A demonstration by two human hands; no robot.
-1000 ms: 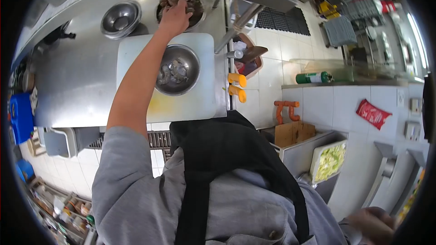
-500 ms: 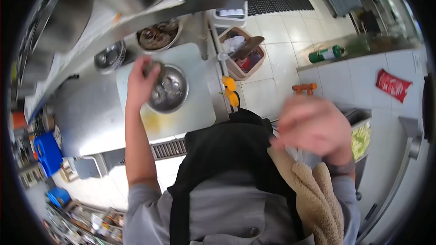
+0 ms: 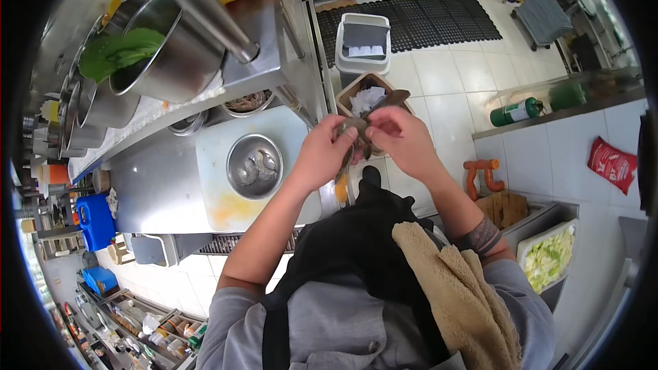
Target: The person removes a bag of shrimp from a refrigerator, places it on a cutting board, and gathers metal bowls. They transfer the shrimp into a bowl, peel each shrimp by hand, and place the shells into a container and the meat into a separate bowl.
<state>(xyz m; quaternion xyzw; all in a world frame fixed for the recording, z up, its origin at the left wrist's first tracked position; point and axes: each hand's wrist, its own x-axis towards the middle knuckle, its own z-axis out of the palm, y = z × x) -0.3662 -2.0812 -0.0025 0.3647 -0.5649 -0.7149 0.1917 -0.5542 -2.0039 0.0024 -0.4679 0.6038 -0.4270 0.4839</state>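
Note:
Over the bin, both my hands are closed on a raw grey-brown shrimp (image 3: 356,127) with its legs hanging down. My left hand (image 3: 322,152) pinches one side between thumb and fingers. The fingertips of my right hand (image 3: 403,138) grip the other side. A steel bowl (image 3: 233,177) with several peeled grey shrimp (image 3: 259,167) sits on the white cutting board (image 3: 214,142), left of my left hand. Behind the board, partly under the shelf, stands a bowl of unpeeled shrimp (image 3: 248,103).
Beneath my hands is a tan bin (image 3: 348,89) with white paper in it; a white bin (image 3: 363,65) stands behind. A steel shelf (image 3: 264,79) with pots overhangs the counter. At right lies a container of chopped greens (image 3: 548,257). A black mat (image 3: 439,20) covers floor ahead.
My left hand has moved right from the steel bowl to above the bin. My right hand has come in from the right and meets it at the shrimp. The view has shifted slightly.

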